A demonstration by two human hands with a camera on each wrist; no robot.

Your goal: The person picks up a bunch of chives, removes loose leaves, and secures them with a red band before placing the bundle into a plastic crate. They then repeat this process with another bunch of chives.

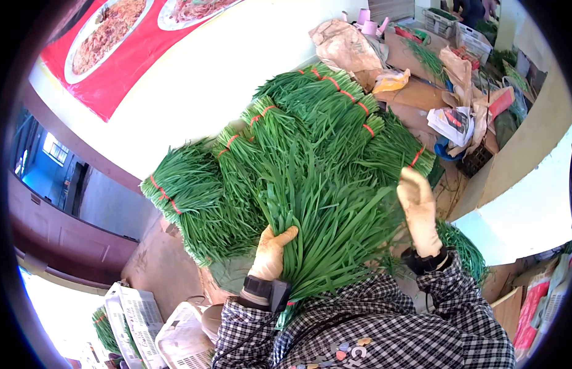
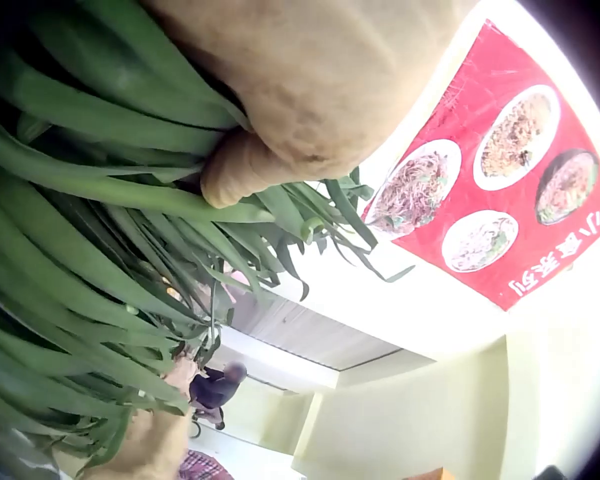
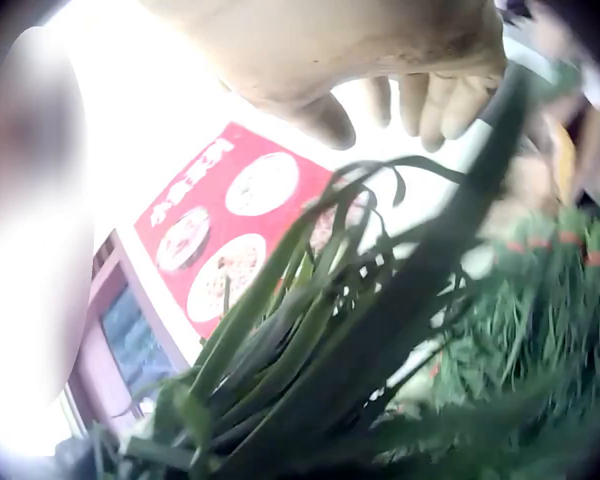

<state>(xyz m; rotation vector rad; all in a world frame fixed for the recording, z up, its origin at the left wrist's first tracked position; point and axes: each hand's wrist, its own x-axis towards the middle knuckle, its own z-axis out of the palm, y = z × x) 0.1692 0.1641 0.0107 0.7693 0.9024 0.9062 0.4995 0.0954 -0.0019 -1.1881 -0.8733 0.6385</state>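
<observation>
A large loose bunch of garlic chives [image 1: 335,230] lies against the person's front in the head view, its long flat leaves fanned toward the right. The gloved left hand [image 1: 270,253] grips its left side; in the left wrist view the thumb [image 2: 242,172] lies over the leaves. To the right of the bunch, the gloved right hand [image 1: 419,212] is raised with nothing in its grasp. In the right wrist view, its fingers [image 3: 442,108] hang apart above the leaf tips. Behind the held bunch is a heap of chive bundles [image 1: 193,175] tied with red bands.
White plastic crates [image 1: 135,320] stand at the lower left. Crumpled paper and cardboard [image 1: 415,98] clutter the back right. More chives [image 1: 461,249] lie beside the right arm. A red food poster [image 1: 104,61] hangs on the white wall.
</observation>
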